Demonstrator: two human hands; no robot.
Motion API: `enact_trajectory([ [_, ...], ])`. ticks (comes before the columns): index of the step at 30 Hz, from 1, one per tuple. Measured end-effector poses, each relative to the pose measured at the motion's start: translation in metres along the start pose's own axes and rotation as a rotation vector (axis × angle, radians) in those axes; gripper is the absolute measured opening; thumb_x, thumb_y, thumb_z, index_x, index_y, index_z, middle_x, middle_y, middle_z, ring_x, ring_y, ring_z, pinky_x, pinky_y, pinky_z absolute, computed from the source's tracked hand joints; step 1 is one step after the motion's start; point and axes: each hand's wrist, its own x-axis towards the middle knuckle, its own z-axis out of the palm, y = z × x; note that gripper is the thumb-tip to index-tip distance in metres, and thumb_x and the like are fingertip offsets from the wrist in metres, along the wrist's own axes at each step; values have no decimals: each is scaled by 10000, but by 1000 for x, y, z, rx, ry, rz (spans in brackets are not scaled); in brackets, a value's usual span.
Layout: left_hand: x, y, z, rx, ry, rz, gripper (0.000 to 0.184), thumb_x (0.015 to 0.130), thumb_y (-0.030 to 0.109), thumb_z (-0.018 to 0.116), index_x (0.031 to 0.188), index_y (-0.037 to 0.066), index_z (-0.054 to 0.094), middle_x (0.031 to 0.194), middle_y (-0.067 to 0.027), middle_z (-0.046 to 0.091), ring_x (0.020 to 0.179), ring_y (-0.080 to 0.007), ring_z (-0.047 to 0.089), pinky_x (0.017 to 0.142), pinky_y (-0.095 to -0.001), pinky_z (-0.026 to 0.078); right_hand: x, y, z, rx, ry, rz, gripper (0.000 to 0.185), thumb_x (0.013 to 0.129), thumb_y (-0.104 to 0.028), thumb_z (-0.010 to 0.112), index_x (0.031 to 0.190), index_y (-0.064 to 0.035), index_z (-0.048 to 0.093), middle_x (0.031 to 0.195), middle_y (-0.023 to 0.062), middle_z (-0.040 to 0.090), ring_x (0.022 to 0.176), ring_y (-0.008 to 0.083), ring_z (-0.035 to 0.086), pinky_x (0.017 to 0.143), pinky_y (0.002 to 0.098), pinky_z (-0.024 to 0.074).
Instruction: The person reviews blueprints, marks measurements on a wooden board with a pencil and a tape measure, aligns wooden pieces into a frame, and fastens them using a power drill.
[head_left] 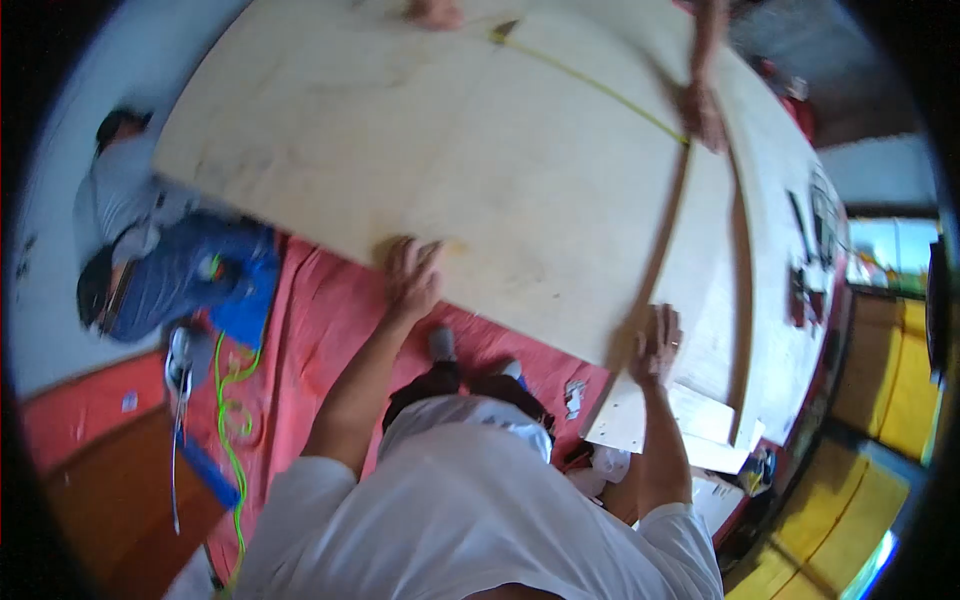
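Note:
A large pale plywood sheet (pixel 480 170) spans the view. My left hand (pixel 413 275) rests on its near edge, fingers spread. My right hand (pixel 656 342) lies with outstretched fingers on a long pale board (pixel 700 230) at the sheet's right side. A yellow measuring tape (pixel 600 88) stretches across the sheet's far part to the board. At its right end is another person's hand (pixel 706 118), resting at the board's edge. A second hand of another person (pixel 436 12) touches the sheet at the top, blurred.
At the left a person in blue jeans (pixel 180 290) is low beside the sheet. A green cable (pixel 232 430) runs over the red floor covering (pixel 330 330). Yellow boxes (pixel 840 510) stand at the lower right. Dark tools (pixel 805 240) lie at the right.

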Motion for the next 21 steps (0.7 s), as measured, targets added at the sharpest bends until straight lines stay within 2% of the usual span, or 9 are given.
enact_trajectory([
  [2, -1, 4, -5, -48, -54, -52, 490, 831, 156, 536, 1319, 144, 579, 1294, -186, 474, 1219, -407, 441, 1049, -556, 340, 1, -17, -16, -29, -14, 23, 630, 923, -338, 539, 1504, -168, 361, 1575, 133, 298, 1471, 359, 215, 1182, 552, 146],
  [3, -3, 4, -4, -14, -41, -40, 488, 840, 154, 529, 1327, 150, 573, 1293, -188, 473, 1219, -411, 441, 1044, -556, 343, -1, -15, -12, -7, 29, 18, 634, 907, -284, 575, 1494, -150, 376, 1570, 138, 309, 1464, 372, 226, 1171, 561, 161],
  [6, -3, 6, -3, 38, -22, -31, 491, 842, 141, 535, 1332, 154, 566, 1269, -195, 488, 1212, -426, 453, 1036, -560, 360, -2, -18, -16, -29, -12, 55, 635, 927, -378, 558, 1506, -206, 360, 1582, 121, 281, 1478, 352, 197, 1188, 557, 145],
  [11, -1, 11, -7, 94, 16, 14, 484, 843, 98, 547, 1325, 139, 566, 1264, -208, 494, 1220, -443, 450, 1045, -556, 360, -7, -10, -9, 53, 55, 24, 654, 908, -396, 582, 1497, -197, 380, 1588, 116, 271, 1479, 360, 192, 1175, 592, 130],
  [14, -1, 24, -12, -20, -161, -175, 477, 846, 71, 558, 1323, 95, 561, 1294, -220, 489, 1246, -444, 442, 1072, -545, 347, -8, -11, -13, -31, 45, 23, 643, 916, -410, 572, 1490, -181, 396, 1594, 130, 257, 1482, 360, 188, 1163, 627, 101],
  [15, -9, 30, -11, 9, -117, -134, 479, 850, 69, 564, 1329, 67, 547, 1309, -227, 484, 1260, -440, 437, 1086, -537, 339, -9, -18, -14, -76, 36, 24, 642, 918, -414, 570, 1488, -173, 399, 1595, 134, 253, 1483, 360, 187, 1159, 637, 93],
  [18, -23, 97, -21, -72, -127, -67, 485, 869, 86, 571, 1344, 9, 506, 1346, -237, 477, 1289, -421, 431, 1109, -522, 332, -20, -21, -21, 20, 123, 91, 654, 926, -402, 575, 1492, -137, 384, 1594, 144, 258, 1484, 359, 185, 1154, 647, 77],
  [21, -52, 181, -15, -345, -180, -158, 471, 899, 108, 559, 1355, 12, 492, 1345, -238, 487, 1284, -422, 440, 1096, -492, 362, -36, 10, -26, 162, 259, 274, 653, 938, -377, 575, 1496, -108, 367, 1592, 138, 267, 1483, 358, 187, 1141, 669, 84],
])
